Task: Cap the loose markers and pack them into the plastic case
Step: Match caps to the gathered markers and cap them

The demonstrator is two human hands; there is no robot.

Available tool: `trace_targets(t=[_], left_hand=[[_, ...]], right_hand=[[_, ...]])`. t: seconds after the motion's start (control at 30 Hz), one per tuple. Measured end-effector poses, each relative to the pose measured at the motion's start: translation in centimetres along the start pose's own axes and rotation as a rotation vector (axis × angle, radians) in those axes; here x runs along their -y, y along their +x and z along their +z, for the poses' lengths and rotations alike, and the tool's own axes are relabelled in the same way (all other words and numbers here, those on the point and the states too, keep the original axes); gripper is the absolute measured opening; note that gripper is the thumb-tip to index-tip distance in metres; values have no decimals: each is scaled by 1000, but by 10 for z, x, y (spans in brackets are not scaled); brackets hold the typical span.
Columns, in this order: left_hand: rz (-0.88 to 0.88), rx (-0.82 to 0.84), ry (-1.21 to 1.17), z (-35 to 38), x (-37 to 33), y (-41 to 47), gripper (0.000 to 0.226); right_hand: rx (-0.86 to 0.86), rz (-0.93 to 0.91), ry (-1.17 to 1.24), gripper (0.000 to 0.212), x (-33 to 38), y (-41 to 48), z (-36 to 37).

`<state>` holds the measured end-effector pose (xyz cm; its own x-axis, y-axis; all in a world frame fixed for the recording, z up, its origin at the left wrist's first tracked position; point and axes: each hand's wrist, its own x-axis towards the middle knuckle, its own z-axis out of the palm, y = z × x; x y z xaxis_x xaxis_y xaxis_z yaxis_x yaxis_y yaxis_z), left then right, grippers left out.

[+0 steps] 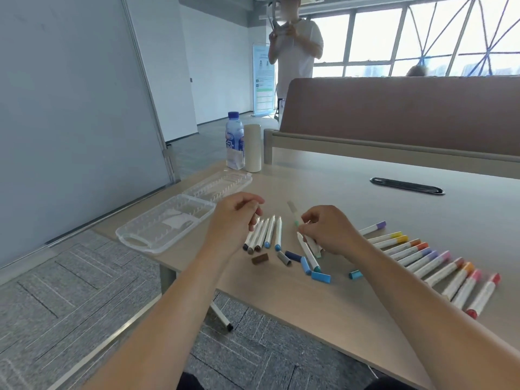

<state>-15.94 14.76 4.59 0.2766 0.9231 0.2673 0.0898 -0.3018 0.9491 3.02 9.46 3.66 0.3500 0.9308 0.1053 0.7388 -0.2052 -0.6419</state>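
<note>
A green-tipped marker (296,218) is pinched between the curled fingers of the right hand (327,230). The left hand (235,218) is loosely curled over uncapped markers (263,235); whether anything is held cannot be told. Loose caps (292,260) lie nearby; the open case (180,212) lies left.

A single head-worn wide-angle view looks forward and down, close over the worktop (351,299), taking in both forearms below and the room's windows beyond.
</note>
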Motion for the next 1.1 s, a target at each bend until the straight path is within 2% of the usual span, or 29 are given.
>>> trace_targets(t=[0.2, 0.37, 0.63, 0.73, 0.83, 0.9, 1.03, 1.1], left_hand=[[-56, 14, -38, -9, 15, 6, 25], [-85, 47, -56, -10, 24, 11, 25], [-104, 62, -93, -12, 36, 15, 25], [-107, 64, -99, -13, 38, 15, 25], [-103, 67, -96, -13, 38, 16, 26], [-101, 67, -105, -13, 38, 16, 26], [-92, 67, -116, -15, 39, 17, 25], [-91, 65, -113, -17, 39, 17, 24]], right_hand=[[34, 73, -234, 16, 10, 26, 21], [46, 98, -346, 6, 13, 39, 28], [98, 33, -561, 20, 19, 42, 35], [128, 57, -576, 24, 26, 43, 40], [90, 25, -498, 16, 29, 45, 43], [133, 22, -528, 11, 33, 46, 46], [204, 124, -592, 22, 45, 52, 53], [264, 150, -653, 20, 53, 54, 56]])
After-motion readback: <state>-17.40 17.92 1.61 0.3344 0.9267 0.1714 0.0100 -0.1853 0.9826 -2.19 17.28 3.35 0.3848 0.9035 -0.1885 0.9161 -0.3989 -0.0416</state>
